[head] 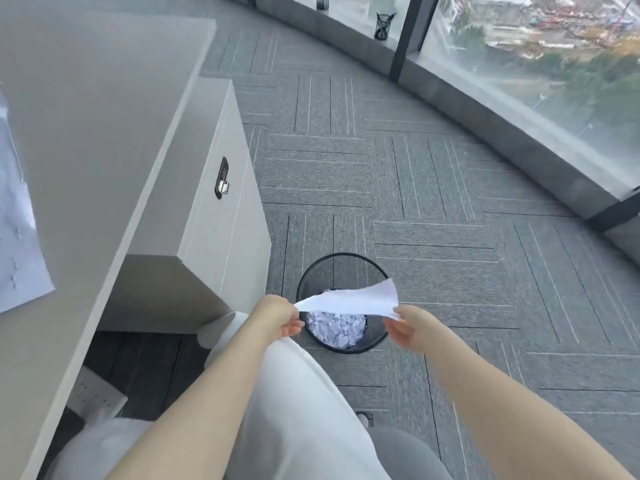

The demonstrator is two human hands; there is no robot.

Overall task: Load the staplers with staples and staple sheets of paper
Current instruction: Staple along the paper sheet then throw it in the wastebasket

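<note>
Paper strip (349,299) pinched taut by left grip (282,318) and right grip (407,327), over bin (377,341) (likely for tearing).

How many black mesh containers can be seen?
2: a bin on the floor under the held paper, and a pen cup on the window ledge.

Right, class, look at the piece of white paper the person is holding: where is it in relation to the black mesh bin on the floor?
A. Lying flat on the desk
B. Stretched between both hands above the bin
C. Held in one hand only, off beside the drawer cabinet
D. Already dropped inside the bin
B: the piece of white paper is pinched at one end by the left hand and at the other by the right hand, above the black mesh bin holding paper scraps.
</note>
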